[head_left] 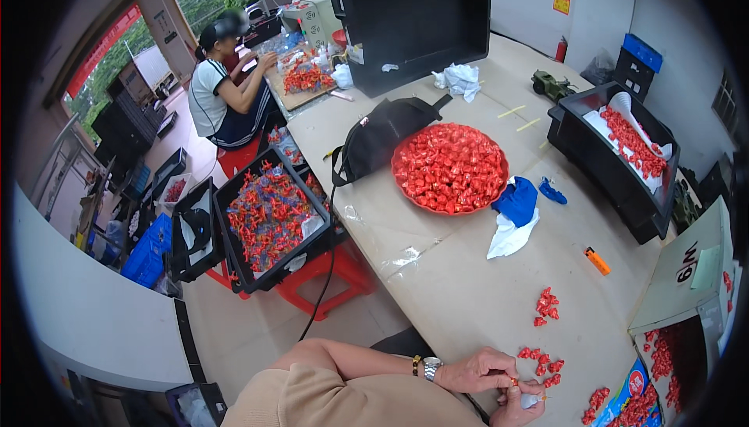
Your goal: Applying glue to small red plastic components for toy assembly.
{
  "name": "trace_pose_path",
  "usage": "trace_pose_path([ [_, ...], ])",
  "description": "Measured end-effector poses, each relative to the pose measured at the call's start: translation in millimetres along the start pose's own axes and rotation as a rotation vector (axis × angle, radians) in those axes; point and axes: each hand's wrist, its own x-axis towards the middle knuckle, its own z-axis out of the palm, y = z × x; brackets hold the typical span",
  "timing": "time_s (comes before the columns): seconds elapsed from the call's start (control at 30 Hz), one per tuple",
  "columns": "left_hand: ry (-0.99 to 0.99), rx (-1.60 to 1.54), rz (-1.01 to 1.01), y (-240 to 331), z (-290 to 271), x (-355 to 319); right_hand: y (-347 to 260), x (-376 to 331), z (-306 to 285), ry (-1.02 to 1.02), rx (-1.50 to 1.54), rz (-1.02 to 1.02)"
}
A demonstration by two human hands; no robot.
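My left hand (480, 370), with a bracelet and a metal watch on its wrist, is at the front of the table with its fingers pinched together. Between its fingertips is a small red piece (514, 382), mostly hidden. My right hand (516, 410) meets it there, its fingers closed around a small white object (531, 400) whose kind I cannot make out. Just beyond my hands lie several loose red plastic pieces (542, 361), and a second small cluster (548, 304) sits farther off.
A round red tray (398, 181) heaped with shiny red pieces stands mid-table beside a black bag (382, 142). An orange lighter (598, 261), blue cloth (516, 202) and black bin (608, 185) lie to the right. Left of the table, a black crate (257, 280) holds red figures; a co-worker (222, 87) sits beyond.
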Motion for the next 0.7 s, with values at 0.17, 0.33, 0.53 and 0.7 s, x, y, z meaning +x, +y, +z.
trace_pose_path([
  [0.17, -0.01, -0.007, 0.009, -2.5, -3.7, 1.6, -1.6, 2.5, 3.3, 0.0, 0.023, -0.02],
  [0.33, -0.007, 0.04, 0.046, -1.5, -4.5, 1.5, -14.2, 1.1, 7.9, -0.002, -0.101, 0.006],
  [0.53, 0.017, -0.023, 0.018, -6.8, 0.1, 1.9, -7.1, -1.2, 4.9, 0.018, 0.007, -0.011],
  [0.7, 0.029, 0.092, 0.071, -8.8, 2.4, 0.3, -9.3, -0.6, 9.5, 0.004, 0.054, -0.034],
])
